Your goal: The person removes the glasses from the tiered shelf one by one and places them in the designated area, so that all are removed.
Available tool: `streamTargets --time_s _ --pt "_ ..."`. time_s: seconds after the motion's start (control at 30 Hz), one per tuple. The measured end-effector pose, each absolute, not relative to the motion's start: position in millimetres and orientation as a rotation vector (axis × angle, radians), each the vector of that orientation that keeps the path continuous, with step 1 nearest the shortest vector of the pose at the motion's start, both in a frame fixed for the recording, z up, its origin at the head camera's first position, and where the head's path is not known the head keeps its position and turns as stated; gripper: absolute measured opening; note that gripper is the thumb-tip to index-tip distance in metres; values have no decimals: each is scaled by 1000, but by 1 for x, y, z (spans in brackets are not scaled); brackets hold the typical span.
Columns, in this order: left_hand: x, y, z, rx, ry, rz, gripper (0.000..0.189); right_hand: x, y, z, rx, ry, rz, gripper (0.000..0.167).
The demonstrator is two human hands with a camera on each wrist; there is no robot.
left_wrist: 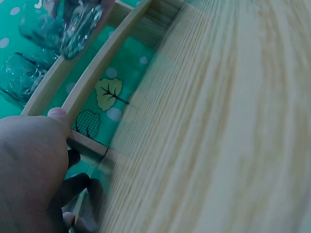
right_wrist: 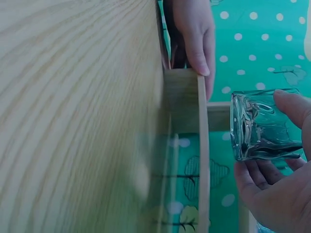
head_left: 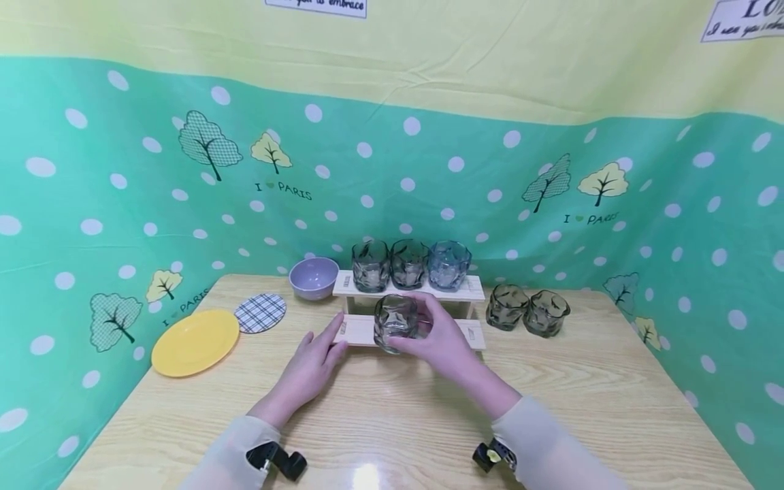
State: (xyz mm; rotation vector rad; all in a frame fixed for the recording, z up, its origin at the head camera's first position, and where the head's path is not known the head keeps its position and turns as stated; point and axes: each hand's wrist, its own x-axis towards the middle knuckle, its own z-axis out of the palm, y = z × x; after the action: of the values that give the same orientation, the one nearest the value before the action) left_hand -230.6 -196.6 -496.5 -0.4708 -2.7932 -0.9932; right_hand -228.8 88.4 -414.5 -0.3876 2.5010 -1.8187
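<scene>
A smoky faceted glass [head_left: 395, 320] is gripped between the thumb and fingers of my right hand [head_left: 437, 335]. Its base hangs slightly above the lower board of a small two-tier wooden rack [head_left: 358, 331], as the right wrist view shows. My left hand [head_left: 314, 364] rests against the left end of that rack, with the thumb [left_wrist: 58, 115] touching the lower board's front corner. On the upper board stand two smoky glasses [head_left: 370, 267] [head_left: 409, 264] and a bluish glass [head_left: 450, 265] in a row. The held glass [right_wrist: 265, 126] looks upright.
Two more smoky glasses [head_left: 507, 306] [head_left: 546, 313] stand on the table right of the rack. To its left are a purple bowl [head_left: 314, 279], a checked round coaster [head_left: 260, 313] and a yellow plate [head_left: 196, 344]. A dotted green cloth [head_left: 404, 156] hangs behind the table.
</scene>
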Motion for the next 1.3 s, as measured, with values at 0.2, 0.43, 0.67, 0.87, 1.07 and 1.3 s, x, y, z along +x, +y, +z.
streamTargets --time_s 0.2,0.43,0.67,0.87,1.07,1.3 --pt "-229 -197 -496 -463 -2794 -1006 65 -222 113 -404 -346 2555 -1776 90" --pt "-229 -197 -496 -460 -2798 -1007 65 -217 145 -396 -311 2621 -1718 94" --pt "-231 -197 -498 -465 -2794 -1005 65 -213 177 -388 -296 2713 -1654 94" --pt "-230 -198 -497 -462 -2791 -998 65 -209 202 -382 -256 2772 -1631 97" --pt "-230 -197 -496 -466 -2782 -983 64 -208 226 -377 -211 2820 -1626 96" --pt "-230 -196 -496 -475 -2776 -982 64 -203 256 -372 -106 2899 -1513 99"
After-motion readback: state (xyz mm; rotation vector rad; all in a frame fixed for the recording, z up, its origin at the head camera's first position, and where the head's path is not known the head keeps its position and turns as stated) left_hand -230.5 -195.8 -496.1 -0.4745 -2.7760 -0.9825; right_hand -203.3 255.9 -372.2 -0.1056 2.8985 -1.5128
